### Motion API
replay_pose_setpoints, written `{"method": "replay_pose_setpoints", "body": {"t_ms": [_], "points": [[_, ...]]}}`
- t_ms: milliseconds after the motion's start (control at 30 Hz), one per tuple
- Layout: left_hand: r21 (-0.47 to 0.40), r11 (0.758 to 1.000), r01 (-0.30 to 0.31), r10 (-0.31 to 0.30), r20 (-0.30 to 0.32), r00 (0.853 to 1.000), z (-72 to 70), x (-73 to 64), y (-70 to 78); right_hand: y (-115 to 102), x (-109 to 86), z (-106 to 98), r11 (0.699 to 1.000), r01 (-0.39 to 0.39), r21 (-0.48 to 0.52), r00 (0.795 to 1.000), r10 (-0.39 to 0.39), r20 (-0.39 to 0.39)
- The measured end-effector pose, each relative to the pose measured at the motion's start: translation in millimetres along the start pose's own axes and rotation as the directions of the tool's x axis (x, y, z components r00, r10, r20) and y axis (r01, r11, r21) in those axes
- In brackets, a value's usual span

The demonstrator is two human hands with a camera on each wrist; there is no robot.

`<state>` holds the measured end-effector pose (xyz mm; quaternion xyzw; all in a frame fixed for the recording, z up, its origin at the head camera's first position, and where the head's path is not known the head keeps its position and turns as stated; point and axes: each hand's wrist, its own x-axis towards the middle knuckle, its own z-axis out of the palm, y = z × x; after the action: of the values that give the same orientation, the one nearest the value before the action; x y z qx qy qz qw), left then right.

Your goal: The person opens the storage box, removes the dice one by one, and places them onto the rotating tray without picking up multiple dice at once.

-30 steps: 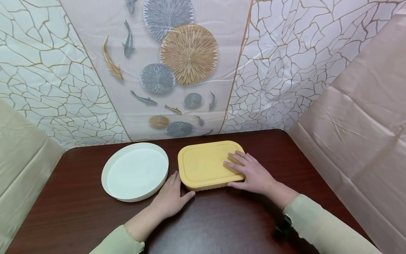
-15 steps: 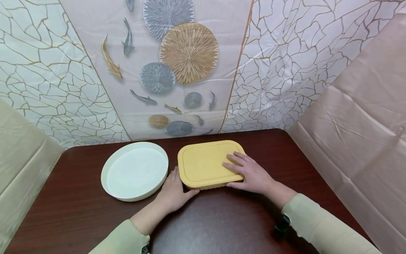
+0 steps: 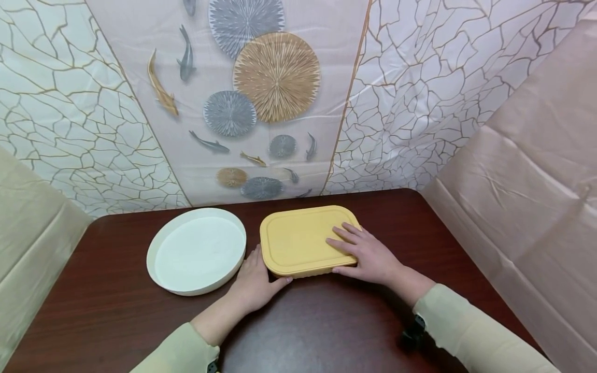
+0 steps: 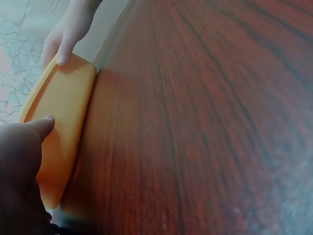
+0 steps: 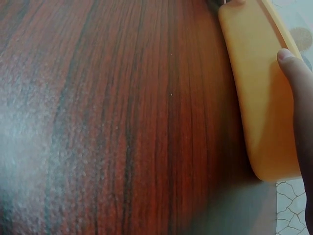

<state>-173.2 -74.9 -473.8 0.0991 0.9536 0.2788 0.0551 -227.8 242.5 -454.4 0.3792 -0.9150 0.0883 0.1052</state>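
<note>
A yellow lidded food container [image 3: 294, 238] with rounded corners sits on the table with its lid on. My left hand [image 3: 254, 285] holds its front left corner, fingers along the left side and thumb against the front wall. At the right end, my right hand [image 3: 370, 257] lays spread fingers over the lid, its thumb on the front edge. Both wrist views show a thumb pressed to the smooth front wall of the container [image 4: 73, 98]. Just left of my left hand stands a round, shallow white tray [image 3: 200, 254] with a raised rim.
The dark red-brown wooden table [image 3: 326, 321] reaches back to a patterned cloth [image 3: 275, 155] hung behind it. Plain beige cloth [image 3: 522, 207] rises along the right side. The tray and the container stand close together, with my left fingers in the gap.
My left hand has shifted slightly right and away from me, its thumb coming up against the container's front. The right hand, container and tray stay almost where they were.
</note>
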Motion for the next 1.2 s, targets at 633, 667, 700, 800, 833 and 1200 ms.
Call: {"method": "replay_pose_setpoints", "body": {"t_ms": [633,667,700,800,833,1200], "points": [[0.011,1.0,0.022,-0.023,0.021,1.0,-3.5,-0.6,3.4,0.5,-1.4,-3.4,1.0,0.002,0.02,1.0,-0.002,-0.03],[0.012,1.0,0.023,-0.023,0.022,0.999,-3.6,-0.5,3.3,0.6,-1.5,-3.6,1.0,0.008,0.023,0.999,-0.007,-0.038],[0.013,1.0,0.024,-0.024,0.024,0.999,-3.6,-0.5,3.3,0.8,-1.5,-3.7,1.0,0.013,0.024,0.999,-0.012,-0.045],[0.017,1.0,0.024,-0.024,0.022,0.999,-3.1,-0.2,2.8,1.1,-1.3,-3.9,0.999,0.027,0.024,0.998,-0.025,-0.057],[0.021,0.999,0.026,-0.027,0.023,0.999,-2.9,0.0,2.6,1.3,-1.2,-3.9,0.999,0.028,0.023,0.998,-0.027,-0.058],[0.018,0.999,0.028,-0.028,0.022,0.999,-1.1,0.3,0.0,2.4,0.1,-6.1,0.998,0.039,-0.046,0.99,-0.045,-0.136]]}}
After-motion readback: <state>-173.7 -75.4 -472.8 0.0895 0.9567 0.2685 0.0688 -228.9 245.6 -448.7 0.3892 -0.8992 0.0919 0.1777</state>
